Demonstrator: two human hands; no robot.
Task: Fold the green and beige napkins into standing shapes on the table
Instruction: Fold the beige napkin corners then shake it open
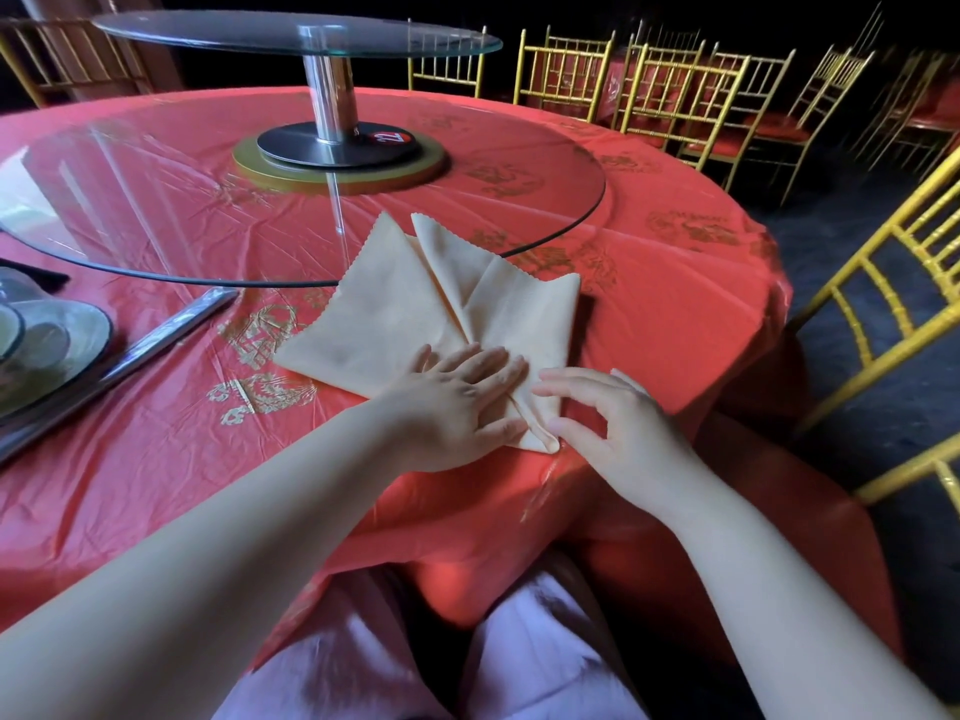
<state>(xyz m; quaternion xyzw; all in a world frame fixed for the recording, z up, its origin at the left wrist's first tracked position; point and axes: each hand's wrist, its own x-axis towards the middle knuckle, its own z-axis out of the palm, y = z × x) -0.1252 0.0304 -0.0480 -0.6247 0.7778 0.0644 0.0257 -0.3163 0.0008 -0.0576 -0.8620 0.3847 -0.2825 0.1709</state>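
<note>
Everything here is placed from the beige napkin (384, 314), which lies flat on the red tablecloth (156, 449) at the near edge of the table, right in front of the seated person.

Far to its left sits a stack of glass dishes (47, 345), well apart from it. Beyond it lies the big glass turntable (156, 200), and the napkin's two far points reach over its rim.

The napkin is part-folded: two flaps meet along a middle crease, and that crease is its long axis. It runs from the narrow near tip away toward the turntable, leaning a little left as it goes.

The left hand (457, 402) lies on the napkin just left of the crease, near the tip. Its palm is down, its fingers are straight and spread, and it presses the layers flat without gripping.

The right hand (618, 428) comes in from the napkin's right side and is the nearer one to the tip. Its thumb touches the rolled edge at the tip. The forefinger reaches across above the cloth with red showing between the two, so nothing is pinched. Its other fingers hang loosely curved.

I would judge the next fold starts at that tip, with the right hand taking it while the left pins the crease.

To the napkin's right stand gold chairs (883, 314), off the table. I see no green napkin.
</note>
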